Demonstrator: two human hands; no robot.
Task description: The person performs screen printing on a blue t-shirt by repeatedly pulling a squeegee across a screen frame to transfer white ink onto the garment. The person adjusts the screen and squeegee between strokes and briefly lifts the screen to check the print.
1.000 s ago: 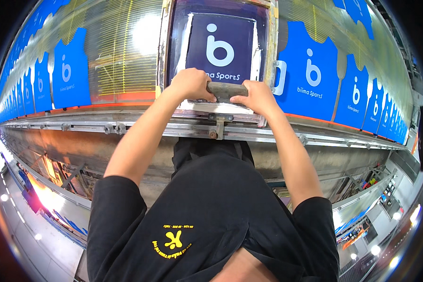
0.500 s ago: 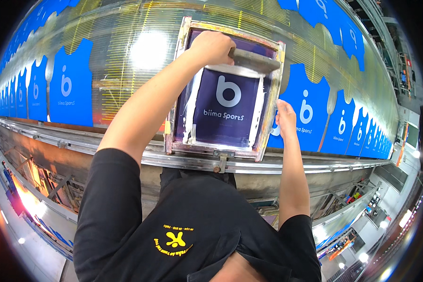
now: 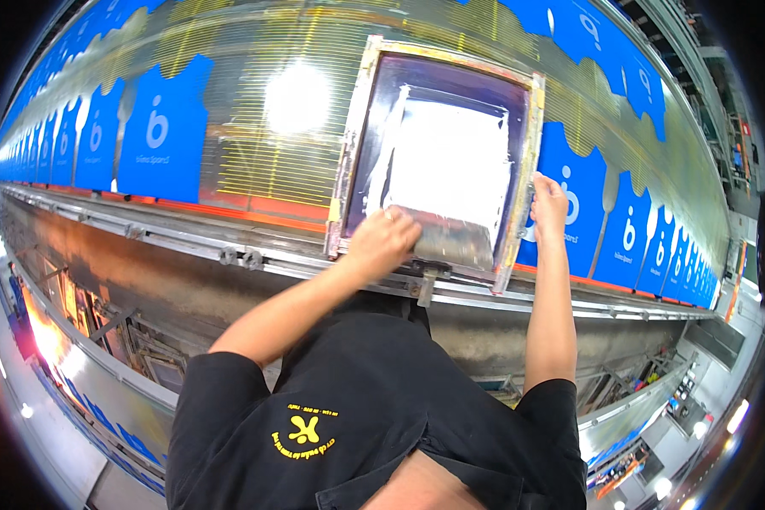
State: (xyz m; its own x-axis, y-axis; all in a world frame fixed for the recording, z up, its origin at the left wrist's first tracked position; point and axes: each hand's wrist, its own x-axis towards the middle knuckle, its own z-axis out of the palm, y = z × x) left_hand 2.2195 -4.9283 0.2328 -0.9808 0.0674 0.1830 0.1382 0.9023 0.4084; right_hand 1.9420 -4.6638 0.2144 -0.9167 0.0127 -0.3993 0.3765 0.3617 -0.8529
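Clasped in the left hand [image 3: 385, 240] by its left end, a wide, flat squeegee [image 3: 457, 240] is held tilted near the lower edge of a framed screen [image 3: 354, 153], which is set just right of centre in the picture's upper half. Fingers of the right hand [image 3: 551, 206] are curled at the screen's right side; whether anything is gripped there cannot be told. White paste [image 3: 450, 153] is spread over the dark mesh above the squeegee. Blue vest-shaped pieces [image 3: 178, 106] with pale prints are laid out on the yellow-lined table [image 3: 289, 174], at left and right of the picture.
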